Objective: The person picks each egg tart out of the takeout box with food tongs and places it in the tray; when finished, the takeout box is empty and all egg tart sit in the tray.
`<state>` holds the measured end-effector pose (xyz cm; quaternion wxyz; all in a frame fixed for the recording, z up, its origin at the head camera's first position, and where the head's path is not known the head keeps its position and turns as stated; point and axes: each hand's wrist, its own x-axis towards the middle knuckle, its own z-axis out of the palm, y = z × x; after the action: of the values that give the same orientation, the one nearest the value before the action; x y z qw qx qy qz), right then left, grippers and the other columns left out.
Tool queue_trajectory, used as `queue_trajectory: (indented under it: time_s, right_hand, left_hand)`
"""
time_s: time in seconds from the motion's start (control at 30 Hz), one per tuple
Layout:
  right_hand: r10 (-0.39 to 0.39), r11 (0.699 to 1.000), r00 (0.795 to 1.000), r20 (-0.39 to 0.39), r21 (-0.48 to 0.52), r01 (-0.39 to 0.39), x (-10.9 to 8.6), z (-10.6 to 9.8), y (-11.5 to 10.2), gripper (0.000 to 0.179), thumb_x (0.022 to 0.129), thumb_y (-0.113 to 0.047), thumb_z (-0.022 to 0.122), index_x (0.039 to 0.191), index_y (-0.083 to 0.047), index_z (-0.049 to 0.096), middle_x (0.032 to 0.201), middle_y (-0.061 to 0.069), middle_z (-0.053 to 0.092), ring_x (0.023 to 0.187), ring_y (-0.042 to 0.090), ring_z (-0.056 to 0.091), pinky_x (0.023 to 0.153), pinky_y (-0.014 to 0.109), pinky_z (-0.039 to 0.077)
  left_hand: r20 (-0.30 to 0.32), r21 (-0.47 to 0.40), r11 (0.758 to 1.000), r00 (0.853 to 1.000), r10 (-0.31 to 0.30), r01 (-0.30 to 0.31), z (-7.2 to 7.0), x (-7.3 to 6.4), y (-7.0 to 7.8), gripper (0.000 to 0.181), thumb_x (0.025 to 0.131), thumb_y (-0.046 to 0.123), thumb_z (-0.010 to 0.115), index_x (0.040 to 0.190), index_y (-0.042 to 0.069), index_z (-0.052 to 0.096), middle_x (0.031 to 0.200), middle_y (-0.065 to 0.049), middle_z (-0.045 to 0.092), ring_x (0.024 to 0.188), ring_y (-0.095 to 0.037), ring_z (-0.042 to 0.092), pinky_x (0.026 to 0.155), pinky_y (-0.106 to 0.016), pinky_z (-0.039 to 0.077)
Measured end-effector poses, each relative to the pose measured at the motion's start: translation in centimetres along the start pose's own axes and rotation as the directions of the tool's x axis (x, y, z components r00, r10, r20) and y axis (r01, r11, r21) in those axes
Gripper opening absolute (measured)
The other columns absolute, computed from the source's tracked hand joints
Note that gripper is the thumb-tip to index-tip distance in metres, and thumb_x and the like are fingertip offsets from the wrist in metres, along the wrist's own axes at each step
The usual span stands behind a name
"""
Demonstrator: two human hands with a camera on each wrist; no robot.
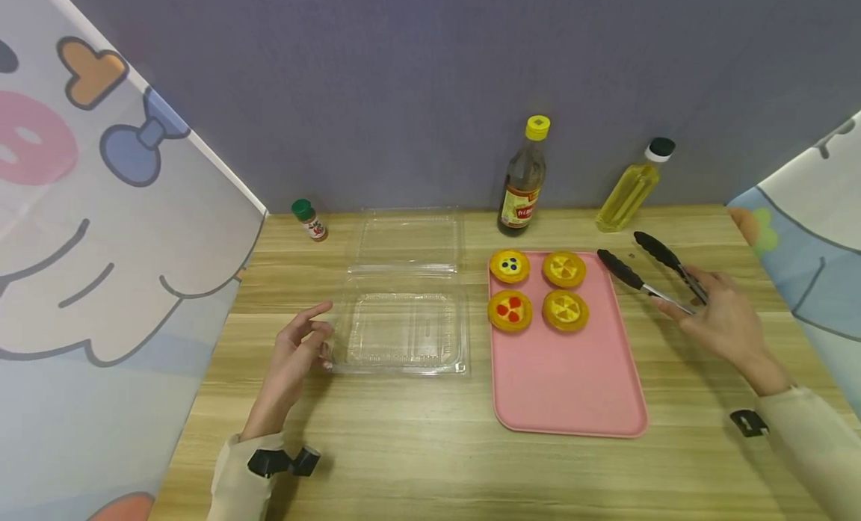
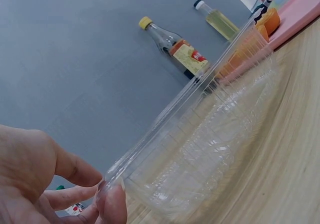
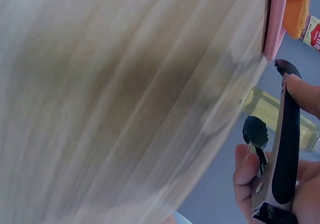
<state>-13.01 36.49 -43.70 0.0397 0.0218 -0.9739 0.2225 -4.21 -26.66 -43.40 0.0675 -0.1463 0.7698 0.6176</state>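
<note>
My left hand [image 1: 299, 349] pinches the left edge of a clear plastic clamshell box [image 1: 403, 330], whose lid lies folded back behind it. In the left wrist view, thumb and fingers meet on the rim of the box [image 2: 200, 149]. On the right, my right hand [image 1: 729, 323] grips a pair of black-and-steel tongs [image 1: 662, 270], their two arms spread with nothing between the tips. The tongs point toward a pink tray [image 1: 565, 386]. At the tray's far end sit several tarts, among them a red-topped tart [image 1: 510, 311] and a blueberry-topped tart [image 1: 509, 267].
Along the back wall stand a brown sauce bottle [image 1: 521, 185] with a yellow cap and a yellow oil bottle [image 1: 632, 192]. A small green-capped seasoning jar [image 1: 311, 220] is at the back left. Patterned panels flank the wooden table [image 1: 417, 461].
</note>
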Motion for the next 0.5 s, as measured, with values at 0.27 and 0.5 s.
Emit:
queue_trajectory:
  time_s: [0.27,0.5]
  right_hand:
    - [0.056,0.998,0.998,-0.007,-0.023,-0.056,0.01,0.06,0.55,0.085,0.091,-0.044,0.078,0.148,0.011,0.046,0.131,0.046,0.045,0.106,0.064,0.049,0.072,0.072,0.043]
    - [0.110,0.993,0.994,0.013,-0.046,-0.109,0.09,0.13,0.65,0.090,0.093,-0.050,0.073,0.150,0.012,0.041,0.134,0.049,0.042,0.110,0.066,0.046,0.075,0.075,0.043]
  left_hand:
    - [-0.016,0.007,1.000,1.000,-0.006,0.006,0.06,0.10,-0.18,0.046,0.107,0.008,0.050,0.153,0.009,0.047,0.098,0.009,0.058,0.067,-0.007,0.054,0.060,-0.026,0.054]
    - [-0.027,0.025,1.000,1.000,-0.014,0.014,0.04,0.09,-0.08,0.045,0.108,0.010,0.051,0.152,0.010,0.049,0.099,0.007,0.058,0.067,-0.007,0.056,0.061,-0.028,0.055]
